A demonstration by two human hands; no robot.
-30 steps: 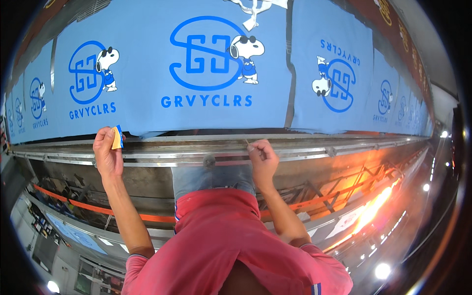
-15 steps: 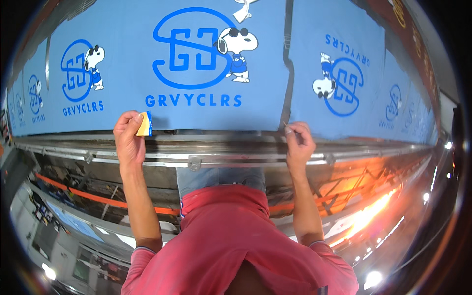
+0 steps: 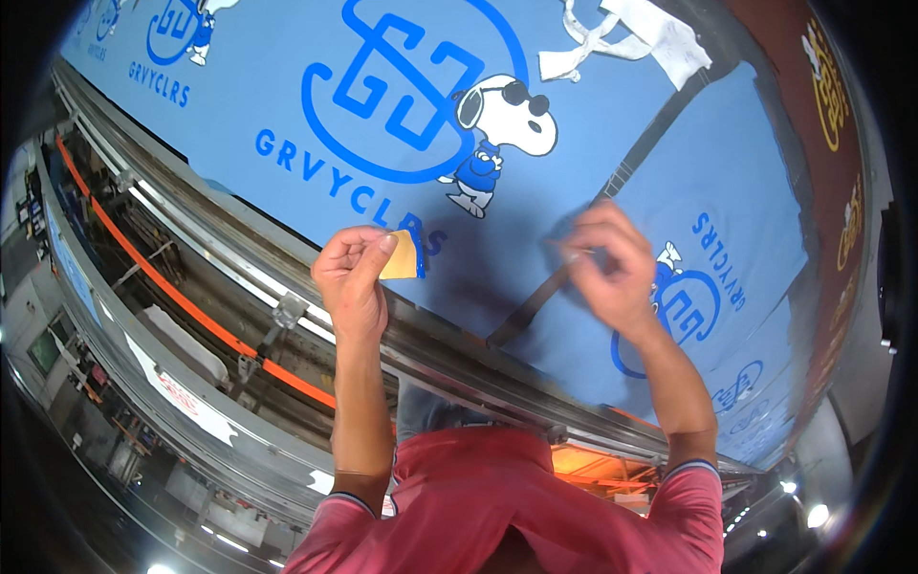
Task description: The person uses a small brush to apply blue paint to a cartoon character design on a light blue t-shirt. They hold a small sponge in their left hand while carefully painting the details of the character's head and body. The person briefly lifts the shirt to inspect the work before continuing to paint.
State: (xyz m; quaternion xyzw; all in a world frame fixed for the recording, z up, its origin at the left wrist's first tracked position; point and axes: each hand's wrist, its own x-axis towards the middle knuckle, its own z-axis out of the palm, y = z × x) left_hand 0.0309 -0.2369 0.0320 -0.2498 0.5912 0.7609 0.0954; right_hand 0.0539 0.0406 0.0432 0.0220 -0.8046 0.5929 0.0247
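Note:
Blue fabric panels (image 3: 287,191) with printed cartoon dogs and dark-blue emblems are spread over a long table. My left hand (image 3: 356,277) pinches a small yellow card (image 3: 402,256), like a scraper, between thumb and fingers. Blue colour coats the card's right edge. It is held over the near edge of the middle panel, by the printed lettering. My right hand (image 3: 612,273) hovers over the dark strip (image 3: 531,316) between two panels. Its thumb and index finger curl together, blurred by motion. Whatever they may hold is too small to make out.
A crumpled white cloth (image 3: 660,43) lies at the strip's far end. Beyond stands dark-red printed fabric (image 3: 827,115). A metal rail (image 3: 287,311) follows the table's near edge, with an orange bar (image 3: 210,335) below it. Another table with white printed pieces (image 3: 177,383) is on the left.
My view has turned, so the table now slants down to the right. My right hand has moved from the near edge farther over the fabric. The left still holds the yellow card.

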